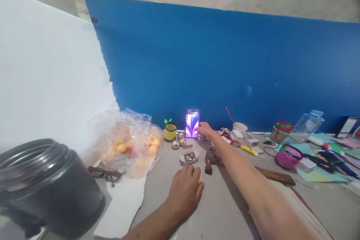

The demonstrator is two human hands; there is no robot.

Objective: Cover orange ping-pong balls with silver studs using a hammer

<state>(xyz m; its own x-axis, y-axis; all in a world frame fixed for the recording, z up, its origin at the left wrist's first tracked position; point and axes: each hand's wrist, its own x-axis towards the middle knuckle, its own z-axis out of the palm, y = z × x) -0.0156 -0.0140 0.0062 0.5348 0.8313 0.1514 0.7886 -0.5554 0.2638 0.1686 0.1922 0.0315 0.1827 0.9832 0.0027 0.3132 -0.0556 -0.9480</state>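
My left hand [186, 190] is closed on the grey table, its fingers curled round a small yellow thing [200, 178] that shows only at the thumb side. Stretched far forward, my right hand [206, 129] has its fingertips at the right edge of a phone [191, 124] with a lit purple screen. The phone stands upright before the blue board. Between my hands lies an open small box [189, 157] of shiny metal bits. Left of the phone are several gold-coloured balls [176, 144] and a yellow mesh pot [170, 131]. A hammer [208, 160] lies under my right forearm.
At left stand a big dark jar [53, 187] and clear bags of yellow-orange balls [132, 144], with glasses [106, 173] nearby. On the right are a paper cup [240, 128], a yellow marker [249, 150], a purple pouch [288, 156] and a clear bottle [308, 125].
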